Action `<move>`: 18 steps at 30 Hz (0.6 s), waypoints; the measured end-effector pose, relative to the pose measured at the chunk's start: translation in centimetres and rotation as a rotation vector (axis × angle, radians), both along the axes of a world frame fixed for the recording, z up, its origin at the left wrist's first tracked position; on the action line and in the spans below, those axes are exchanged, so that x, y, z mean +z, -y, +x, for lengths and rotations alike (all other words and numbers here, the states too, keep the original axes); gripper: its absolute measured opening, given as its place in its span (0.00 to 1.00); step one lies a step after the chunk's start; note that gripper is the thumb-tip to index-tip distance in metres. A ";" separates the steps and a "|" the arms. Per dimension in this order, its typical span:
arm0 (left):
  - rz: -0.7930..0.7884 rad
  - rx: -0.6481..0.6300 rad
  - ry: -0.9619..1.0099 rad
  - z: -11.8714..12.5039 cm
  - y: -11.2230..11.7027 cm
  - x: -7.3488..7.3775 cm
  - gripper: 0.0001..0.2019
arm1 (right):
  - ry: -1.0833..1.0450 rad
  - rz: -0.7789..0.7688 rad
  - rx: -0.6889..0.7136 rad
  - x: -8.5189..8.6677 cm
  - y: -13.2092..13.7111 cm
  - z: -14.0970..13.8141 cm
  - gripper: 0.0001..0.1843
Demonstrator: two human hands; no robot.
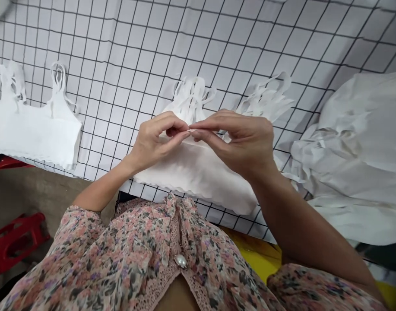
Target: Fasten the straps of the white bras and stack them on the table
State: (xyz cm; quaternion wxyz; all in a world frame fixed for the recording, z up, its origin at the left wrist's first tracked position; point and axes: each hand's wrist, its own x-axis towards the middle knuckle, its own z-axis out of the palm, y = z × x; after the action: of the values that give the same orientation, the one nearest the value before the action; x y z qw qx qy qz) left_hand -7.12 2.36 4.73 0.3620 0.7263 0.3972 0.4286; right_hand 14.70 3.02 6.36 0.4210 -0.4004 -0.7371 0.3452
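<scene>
A stack of white strappy tops point(198, 172) lies in front of me on a white cloth with a black grid point(146, 56). My left hand point(154, 140) and my right hand point(241, 138) meet above the stack's upper edge. Both are closed in a pinch, fingertips touching, on a small thin white piece I cannot make out. The tops' straps point(193, 93) fan out behind my fingers.
A single white top point(36, 129) lies flat at the left. A heap of white fabric point(359, 155) fills the right side. A red plastic stool point(16, 239) stands on the floor at lower left, beyond the table's near edge.
</scene>
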 end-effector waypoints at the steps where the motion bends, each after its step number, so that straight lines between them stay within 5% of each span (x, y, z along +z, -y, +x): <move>1: 0.004 0.001 -0.009 0.1 0.0 -0.1 0.13 | 0.024 0.005 -0.001 0.1 0.1 0.0 0.09; 8: 0.028 -0.045 -0.328 -0.3 0.5 -0.1 0.06 | 0.177 0.229 -0.092 0.4 0.5 -0.1 0.08; 12: 0.055 0.012 -0.635 -0.4 1.7 -0.2 0.11 | 0.115 0.138 -0.108 -0.3 0.8 -0.1 0.09; 18: 0.077 0.093 -0.645 0.2 3.4 -0.8 0.05 | 0.067 0.073 -0.070 -2.2 1.9 0.3 0.04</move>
State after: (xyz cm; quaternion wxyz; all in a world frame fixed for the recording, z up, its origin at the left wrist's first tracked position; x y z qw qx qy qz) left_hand -6.95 -1.03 3.96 0.1698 0.8189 0.5075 0.2074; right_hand 14.99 1.08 4.17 0.4225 -0.4218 -0.7482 0.2895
